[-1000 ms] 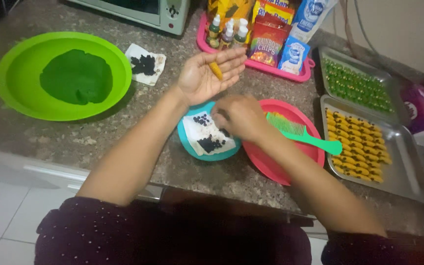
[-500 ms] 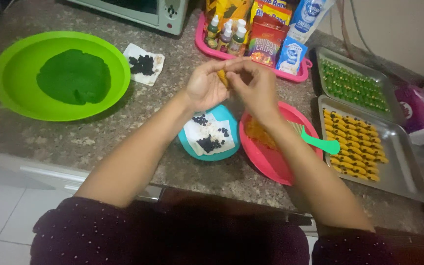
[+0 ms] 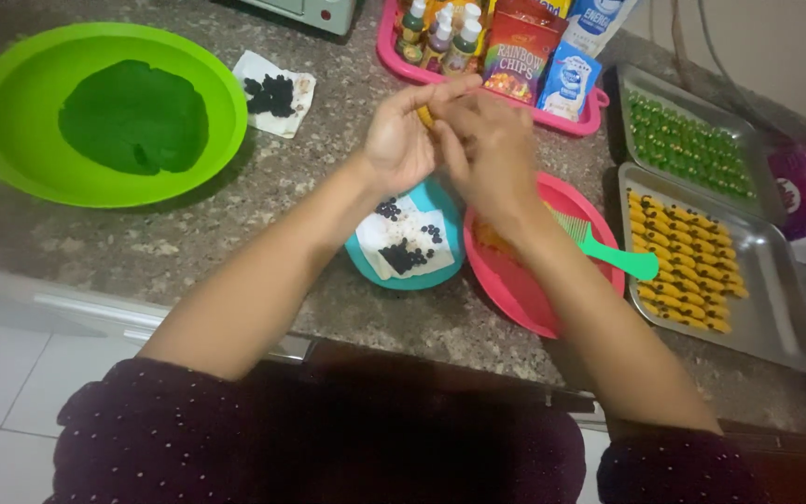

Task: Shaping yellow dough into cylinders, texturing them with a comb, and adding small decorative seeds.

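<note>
My left hand (image 3: 405,140) and my right hand (image 3: 487,154) meet above the counter, fingertips pressed together around a small piece of orange dough (image 3: 425,116). Most of the piece is hidden by the fingers. Below them sits a teal dish (image 3: 440,201) holding white paper with small black bits (image 3: 405,254). To its right is a pink bowl (image 3: 524,294) with orange dough (image 3: 492,238) and a green comb (image 3: 608,250) laid across it.
A lime green bowl (image 3: 11,103) with green dough (image 3: 132,117) stands at the left. A paper with black bits (image 3: 272,93) lies behind. Two metal trays hold shaped pieces, orange (image 3: 687,263) and green (image 3: 687,145). A pink tray (image 3: 386,42) with bottles and packets sits at the back.
My right hand rose from the teal dish to the left palem's orange piece; both hands now pinch it together, slightly higher and closer.
</note>
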